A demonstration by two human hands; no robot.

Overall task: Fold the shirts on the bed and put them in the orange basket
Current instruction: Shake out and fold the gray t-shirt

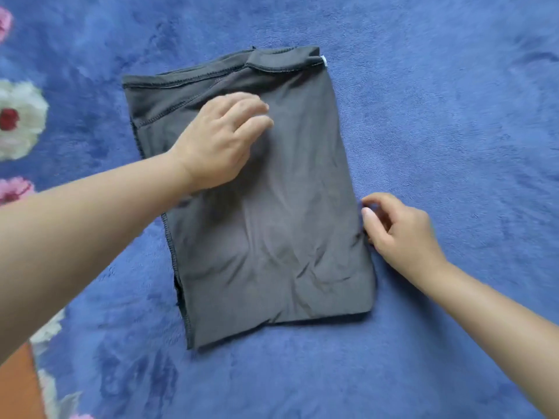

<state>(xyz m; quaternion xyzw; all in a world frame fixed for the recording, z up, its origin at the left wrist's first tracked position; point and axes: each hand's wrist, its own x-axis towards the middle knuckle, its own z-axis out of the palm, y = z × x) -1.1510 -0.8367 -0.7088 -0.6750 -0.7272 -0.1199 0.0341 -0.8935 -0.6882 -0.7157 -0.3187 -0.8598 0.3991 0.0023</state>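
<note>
A dark grey shirt (272, 231) lies folded into a long rectangle on the blue bed cover, seams showing along its left edge and top. My left hand (220, 140) rests flat on the shirt's upper part, fingers spread a little, holding nothing. At the shirt's right edge, about halfway down, my right hand (396, 234) has its curled fingertips touching the fabric edge; whether it pinches the cloth I cannot tell. The orange basket is visible only as an orange patch (18, 385) at the bottom left corner.
The blue plush bed cover (438, 131) fills the view, with white and pink flower patterns (18, 119) along its left side. Both my forearms reach in from the lower corners.
</note>
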